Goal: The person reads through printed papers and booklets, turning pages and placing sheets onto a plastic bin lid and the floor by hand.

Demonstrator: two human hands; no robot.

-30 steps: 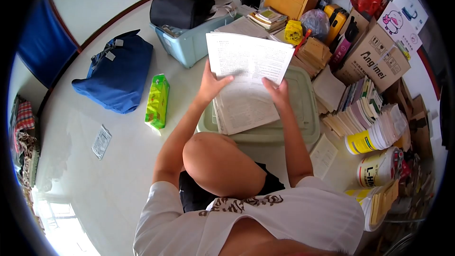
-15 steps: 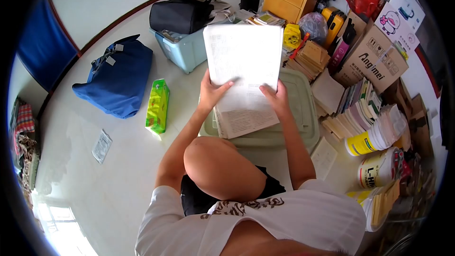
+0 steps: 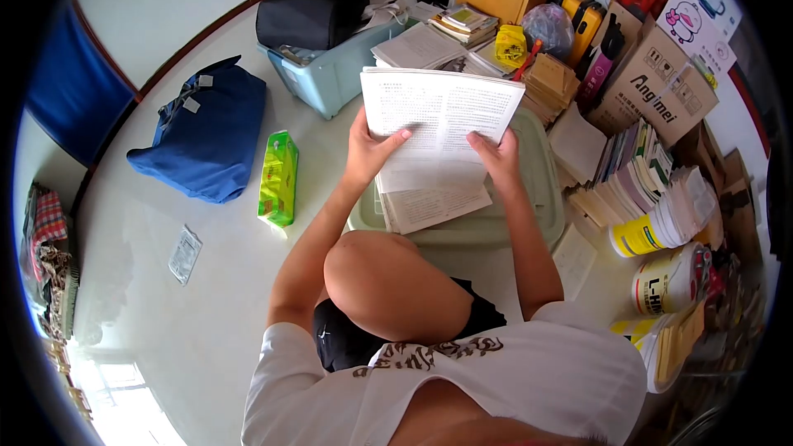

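Note:
A stack of printed papers (image 3: pixel 442 107) is held up between my two hands, its top sheet covered in small text. My left hand (image 3: pixel 372 153) grips the lower left edge, thumb on the page. At the lower right, my right hand (image 3: pixel 497 161) holds it the same way, fingers hidden behind. Beneath, more printed sheets (image 3: pixel 434 208) lie on the pale green lid (image 3: pixel 529 219) of a storage box.
A green packet (image 3: pixel 279 179) and a blue bag (image 3: pixel 206 132) lie to the left. Behind is a light blue bin (image 3: pixel 318 83) with a black bag (image 3: pixel 310 15). Book stacks (image 3: pixel 632 169), buckets (image 3: pixel 665 279) and a cardboard box (image 3: pixel 657 83) line the right side.
The held stack was raised and upright half a second ago; now it is lower and tilted back, with its text readable again. Both hands have kept their grip, and my right hand sits slightly further right.

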